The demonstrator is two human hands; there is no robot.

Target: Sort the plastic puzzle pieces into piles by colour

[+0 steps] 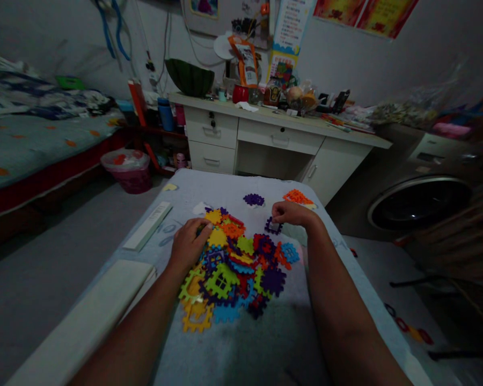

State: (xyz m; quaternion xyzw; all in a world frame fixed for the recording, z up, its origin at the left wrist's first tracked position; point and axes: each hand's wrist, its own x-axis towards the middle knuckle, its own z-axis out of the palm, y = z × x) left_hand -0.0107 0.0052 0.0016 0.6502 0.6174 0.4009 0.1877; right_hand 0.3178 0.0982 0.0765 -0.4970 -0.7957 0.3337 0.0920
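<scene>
A heap of coloured plastic interlocking pieces with toothed edges lies on the cloth-covered table. My left hand rests at the heap's left edge with its fingers curled; what they touch there is mostly hidden. Right of the heap, my right hand pinches a dark purple square frame piece close to the cloth. Farther back lies a small group of purple pieces. Behind my right hand is a pile of orange pieces. A light blue piece sits at the heap's right side.
Along the table's left side lie a pale narrow box and a long white box. A cluttered white desk stands beyond, with a washing machine to the right. A pink bin and a bed are on the left.
</scene>
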